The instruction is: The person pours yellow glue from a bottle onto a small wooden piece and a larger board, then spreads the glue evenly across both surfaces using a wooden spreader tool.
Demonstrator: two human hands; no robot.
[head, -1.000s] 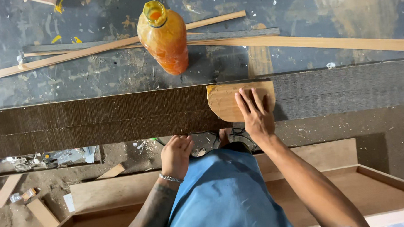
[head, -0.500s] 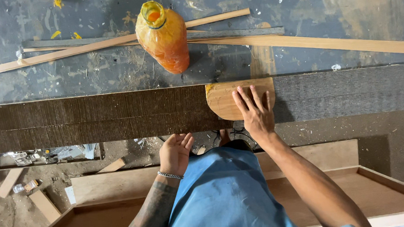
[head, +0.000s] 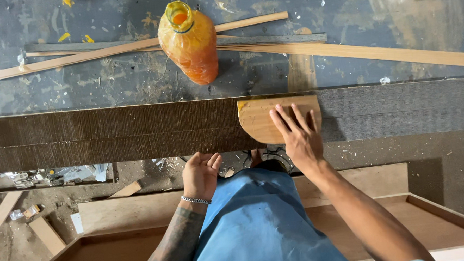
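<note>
My right hand lies flat, fingers spread, on a light wooden block with a rounded corner and yellow glue at its top left. It presses the block onto a long dark ribbed strip laid across the workbench. My left hand hangs just below the strip's near edge. Its fingers are loosely curled and hold nothing. A metal bracelet sits on that wrist.
An orange-yellow plastic glue bottle stands on the stained bench behind the strip. Thin wooden slats and a grey strip lie across the bench. Below are a plywood box frame and wood offcuts on the dirty floor.
My right hand has slid the wooden block slightly to the right along the strip. My left hand has come a little off the strip's near edge.
</note>
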